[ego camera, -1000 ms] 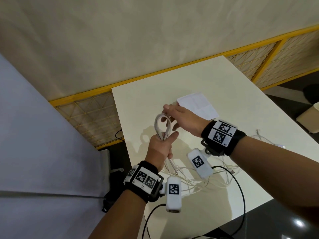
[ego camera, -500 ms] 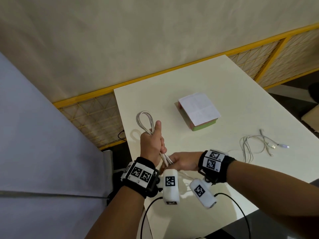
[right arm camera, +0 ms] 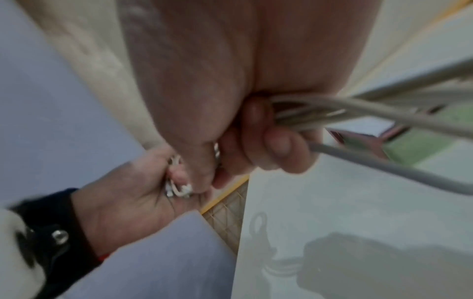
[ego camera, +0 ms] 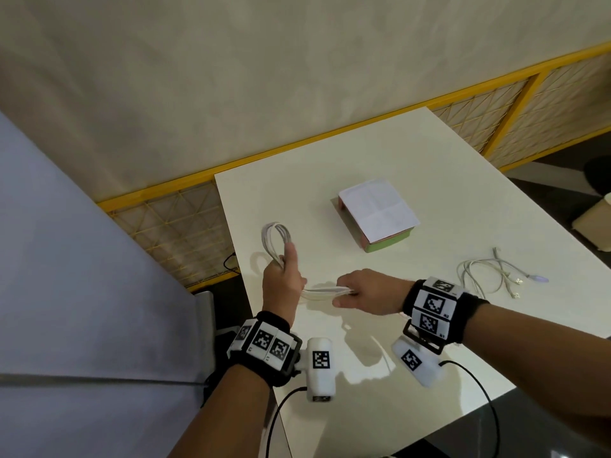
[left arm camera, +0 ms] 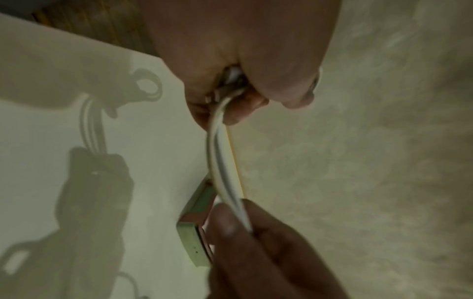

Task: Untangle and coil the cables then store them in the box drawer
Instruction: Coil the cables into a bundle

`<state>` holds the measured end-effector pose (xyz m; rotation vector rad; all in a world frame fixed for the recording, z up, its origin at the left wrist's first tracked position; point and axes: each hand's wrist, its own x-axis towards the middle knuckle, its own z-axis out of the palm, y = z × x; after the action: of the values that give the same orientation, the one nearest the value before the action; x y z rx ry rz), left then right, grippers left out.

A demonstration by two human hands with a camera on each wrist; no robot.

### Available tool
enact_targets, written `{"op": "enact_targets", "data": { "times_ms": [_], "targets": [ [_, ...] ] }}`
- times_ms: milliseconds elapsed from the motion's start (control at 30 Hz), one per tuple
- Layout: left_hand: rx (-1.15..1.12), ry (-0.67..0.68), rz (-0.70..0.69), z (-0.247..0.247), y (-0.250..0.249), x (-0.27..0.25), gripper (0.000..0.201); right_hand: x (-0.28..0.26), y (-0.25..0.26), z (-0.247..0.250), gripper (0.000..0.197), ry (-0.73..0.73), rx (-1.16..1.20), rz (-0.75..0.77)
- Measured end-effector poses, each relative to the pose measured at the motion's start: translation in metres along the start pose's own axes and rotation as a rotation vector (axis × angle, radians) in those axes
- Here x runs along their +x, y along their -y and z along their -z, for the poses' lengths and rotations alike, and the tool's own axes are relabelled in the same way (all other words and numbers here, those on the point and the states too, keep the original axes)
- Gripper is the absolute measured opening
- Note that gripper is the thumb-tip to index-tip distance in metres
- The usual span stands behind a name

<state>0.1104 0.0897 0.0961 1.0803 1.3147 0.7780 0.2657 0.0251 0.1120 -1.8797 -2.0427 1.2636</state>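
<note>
Now gripping one white cable bundle [ego camera: 277, 241] with both fists above the table [ego camera: 429, 166], left hand [ego camera: 283, 285] and right hand [ego camera: 367, 292] curled round it, nearer than the box [ego camera: 377, 216]; loose cables [ego camera: 489, 272] lying right of the box.

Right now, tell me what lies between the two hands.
A short run of white cable spans from the left hand to the right hand, above bare table; clearest in the head view.
</note>
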Motion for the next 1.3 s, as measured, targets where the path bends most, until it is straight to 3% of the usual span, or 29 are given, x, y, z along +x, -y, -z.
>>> {"op": "enact_targets", "data": {
  "times_ms": [100,267,367,433,533,567,700,800,900,1033,1200,1300],
  "targets": [
    [0.019,0.047,-0.028,0.002,0.009,0.0,0.051,-0.006,0.003,0.01,0.026,-0.076,-0.085,0.093],
    [0.074,0.18,0.055,-0.006,0.02,-0.006,0.045,-0.003,0.012,0.027,0.04,-0.206,-0.166,0.245],
    [0.116,0.252,0.139,-0.009,0.019,-0.01,0.07,0.0,0.021,0.034,0.039,-0.181,-0.161,0.22],
    [0.09,0.281,0.22,-0.01,0.019,-0.014,0.075,0.001,0.024,0.039,0.034,-0.107,-0.111,0.161],
    [0.061,0.348,0.244,-0.011,0.026,-0.019,0.107,0.0,0.024,0.045,0.033,0.039,0.01,0.117],
    [0.057,0.347,0.25,-0.012,0.029,-0.021,0.108,0.001,0.024,0.046,0.036,0.049,0.019,0.109],
    [0.047,0.362,0.243,-0.017,0.025,-0.027,0.086,0.007,0.023,0.039,0.033,-0.143,-0.094,0.1],
    [0.05,0.351,0.221,-0.015,0.03,-0.024,0.093,0.011,0.026,0.039,0.032,-0.249,-0.252,0.111],
    [0.009,0.381,0.248,-0.015,0.028,-0.027,0.085,0.013,0.028,0.044,0.035,-0.304,-0.412,0.048],
    [0.022,0.447,0.227,-0.015,0.026,-0.03,0.087,0.017,0.031,0.046,0.04,-0.243,-0.491,-0.046],
    [0.187,0.483,0.084,-0.009,0.022,-0.032,0.041,0.021,0.03,0.047,0.043,-0.154,-0.429,-0.083],
    [0.234,0.467,0.082,-0.007,0.024,-0.03,0.04,0.022,0.029,0.046,0.041,-0.103,-0.381,-0.095]
  ]
}}
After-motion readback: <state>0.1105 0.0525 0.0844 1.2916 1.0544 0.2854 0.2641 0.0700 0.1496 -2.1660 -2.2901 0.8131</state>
